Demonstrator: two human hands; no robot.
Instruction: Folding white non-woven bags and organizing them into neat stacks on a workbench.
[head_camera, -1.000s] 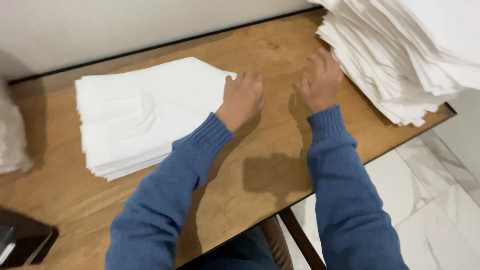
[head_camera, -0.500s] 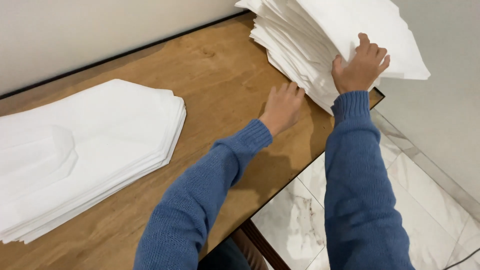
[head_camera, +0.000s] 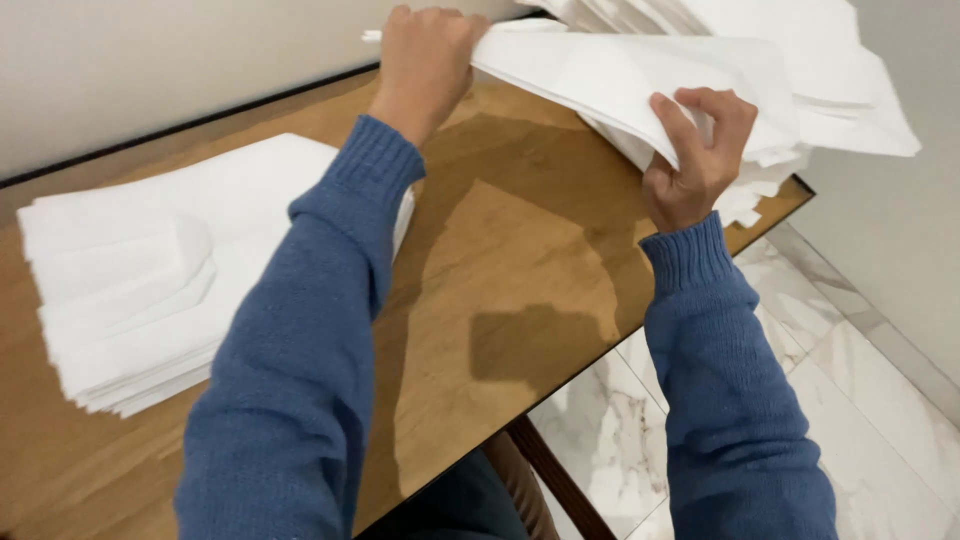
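A white sheet (head_camera: 620, 80) is lifted off the messy white stack (head_camera: 800, 60) at the table's right end. My left hand (head_camera: 430, 60) grips its far left corner. Its near edge is pinched by my right hand (head_camera: 695, 155). Both hands hold the sheet a little above the brown wooden table (head_camera: 500, 260). A second, neater stack of folded white pieces (head_camera: 140, 270) lies on the left, partly behind my left blue sleeve.
A pale wall runs along the table's far edge. Marble floor tiles (head_camera: 880, 380) show to the right and below the table's front edge. A wooden table leg (head_camera: 555, 475) slants down near my knees.
My view has swung right. My left hand rose from the tabletop and took a corner of the top sheet. My right hand closed on its near edge and lifted it off the stack.
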